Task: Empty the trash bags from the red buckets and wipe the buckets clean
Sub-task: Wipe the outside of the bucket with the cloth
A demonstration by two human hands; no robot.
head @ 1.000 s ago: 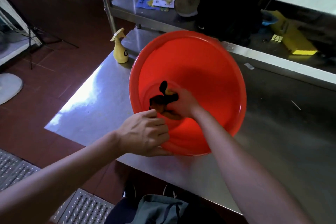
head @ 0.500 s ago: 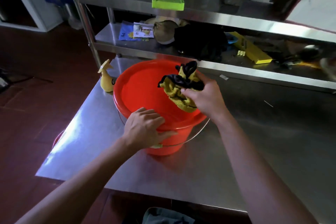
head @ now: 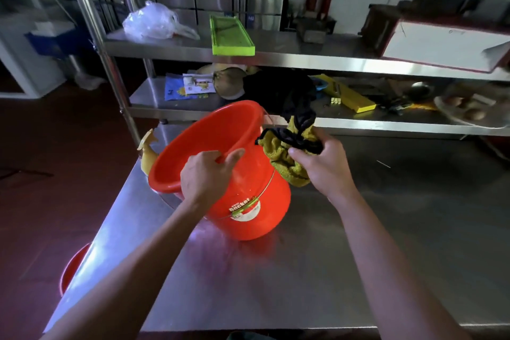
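A red bucket (head: 256, 171) rests tilted on the steel table (head: 317, 270), its mouth facing left and away from me. My left hand (head: 204, 174) grips the near rim, thumb over the edge. My right hand (head: 323, 165) holds a bunched yellow cloth with black trim (head: 281, 157) against the bucket's outer wall on the right side. The wire handle and a round label lie on the bucket's lower side.
A yellow spray bottle (head: 147, 153) stands behind the bucket at the table's left corner. A second red bucket (head: 70, 268) shows on the floor by the left edge. Steel shelves behind carry a clear plastic bag (head: 150, 21), a green tray (head: 230, 36) and a black bag (head: 278, 88).
The cloth came out of the bucket's inside and now sits on its outer wall. The bucket has been tipped over toward the left, and my left hand shifted its hold along the rim.
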